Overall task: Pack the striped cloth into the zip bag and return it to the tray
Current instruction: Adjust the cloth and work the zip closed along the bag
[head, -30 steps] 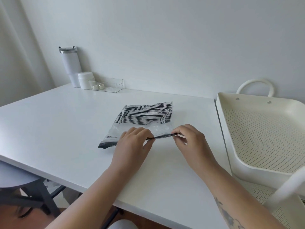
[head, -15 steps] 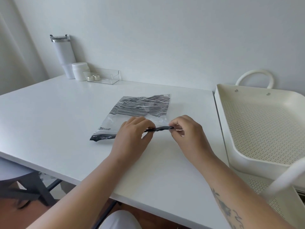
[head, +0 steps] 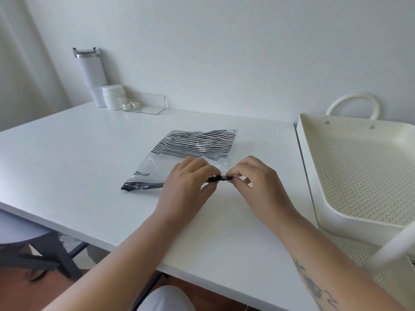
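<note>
A clear zip bag [head: 155, 163] with a black zip strip lies flat on the white table [head: 67, 158]. The black-and-white striped cloth [head: 197, 143] sits inside it, in the far half. My left hand [head: 188, 182] pinches the black strip near its right part, covering the middle of the strip. My right hand [head: 256, 182] pinches the strip's right end, fingertips almost touching those of the left. The cream perforated tray [head: 314, 176] stands empty to the right of the table, with a loop handle at its far side.
At the table's back left stand a white tumbler [head: 91, 77], a white jar [head: 113, 96] and a clear plastic box [head: 146, 103] with two small metal items. A dark chair [head: 29, 248] is at lower left. A lower perforated shelf [head: 368, 261] shows under the tray.
My left hand has slid right along the black zip strip toward my right hand, so the gap between the two has narrowed. The bag stays flat on the table.
</note>
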The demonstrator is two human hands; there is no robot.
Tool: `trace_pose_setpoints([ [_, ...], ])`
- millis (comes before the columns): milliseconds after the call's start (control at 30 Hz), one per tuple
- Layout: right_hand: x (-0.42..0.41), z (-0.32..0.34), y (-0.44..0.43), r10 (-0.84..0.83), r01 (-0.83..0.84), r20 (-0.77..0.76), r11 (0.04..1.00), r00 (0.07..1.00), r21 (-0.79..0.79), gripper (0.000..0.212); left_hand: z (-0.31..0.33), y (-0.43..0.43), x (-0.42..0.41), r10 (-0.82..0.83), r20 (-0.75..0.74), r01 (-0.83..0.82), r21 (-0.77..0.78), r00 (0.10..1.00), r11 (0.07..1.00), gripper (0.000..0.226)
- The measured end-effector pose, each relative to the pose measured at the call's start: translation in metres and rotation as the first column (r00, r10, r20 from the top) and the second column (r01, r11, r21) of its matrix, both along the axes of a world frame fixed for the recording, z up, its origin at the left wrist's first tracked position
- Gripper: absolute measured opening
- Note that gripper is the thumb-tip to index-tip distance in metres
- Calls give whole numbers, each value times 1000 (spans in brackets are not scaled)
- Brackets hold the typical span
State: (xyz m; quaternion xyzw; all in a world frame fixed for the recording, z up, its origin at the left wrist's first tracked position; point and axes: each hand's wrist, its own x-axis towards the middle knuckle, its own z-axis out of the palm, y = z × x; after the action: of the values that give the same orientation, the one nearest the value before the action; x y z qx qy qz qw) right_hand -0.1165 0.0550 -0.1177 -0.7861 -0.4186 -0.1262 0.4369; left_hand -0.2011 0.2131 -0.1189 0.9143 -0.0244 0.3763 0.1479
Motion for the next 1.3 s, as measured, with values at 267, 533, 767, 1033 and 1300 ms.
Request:
trace_pose_setpoints([
  [267, -2, 1, 1, -14, 15, 50, 1000, 999, -25, 8, 0, 0, -1, -1, 7, 1, 60, 1000, 998, 6],
  [533, -4, 3, -3, 13, -12, -12, 998, 1000, 65, 6, 0, 3, -3, -16, 50, 13, 58, 999, 998, 8],
  [767, -3, 2, 2, 14, -14, 0, 999, 1000, 43, 11, 0, -2, -2, 18, 19, -19, 36, 1000, 999, 14],
  [1033, -2, 0, 2, 88, -61, -158, 984, 984, 169, 12, 0, 0, -2, -15, 27, 15, -18, 1000, 1000, 17],
  [1300, -1, 1, 3, 100, -74, -163, 984, 982, 159, 4, -2, -2, 1, -16, 30, 18, -56, 999, 998, 4],
])
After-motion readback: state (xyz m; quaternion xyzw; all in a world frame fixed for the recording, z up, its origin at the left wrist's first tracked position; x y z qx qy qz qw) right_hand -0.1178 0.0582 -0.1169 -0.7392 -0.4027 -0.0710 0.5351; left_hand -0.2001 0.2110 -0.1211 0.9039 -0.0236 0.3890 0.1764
